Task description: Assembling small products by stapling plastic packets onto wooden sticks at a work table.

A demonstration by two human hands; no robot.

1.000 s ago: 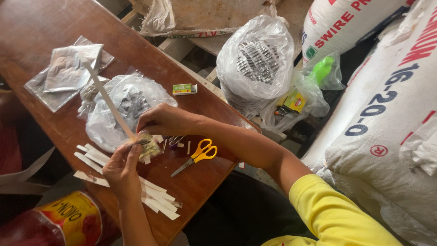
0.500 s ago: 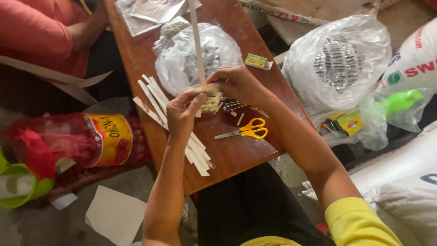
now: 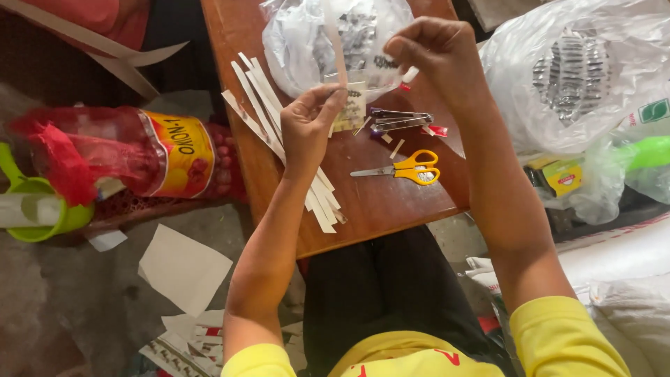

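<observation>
My left hand [image 3: 310, 124] pinches a small clear packet [image 3: 351, 105] with dark bits inside and the lower end of a long pale paper strip [image 3: 336, 42] that runs up from it. My right hand [image 3: 433, 52] is closed on the packet's upper right edge above the wooden table [image 3: 377, 202]. Under both hands lies a crumpled clear plastic bag [image 3: 300, 42]. Yellow-handled scissors [image 3: 405, 168] rest on the table just below my right wrist, with a metal clip tool [image 3: 398, 120] above them.
Several white paper strips [image 3: 279, 132] lie fanned on the table's left part. A red mesh sack with a yellow label [image 3: 132, 150] and a green cup [image 3: 38, 209] sit on the floor at left, beside paper sheets [image 3: 183, 267]. Filled plastic bags [image 3: 579, 77] and white sacks crowd the right.
The view has swung closer and more upright. Both hands have lifted the packet and strip slightly off the table; my right hand now sits higher over the plastic bag.
</observation>
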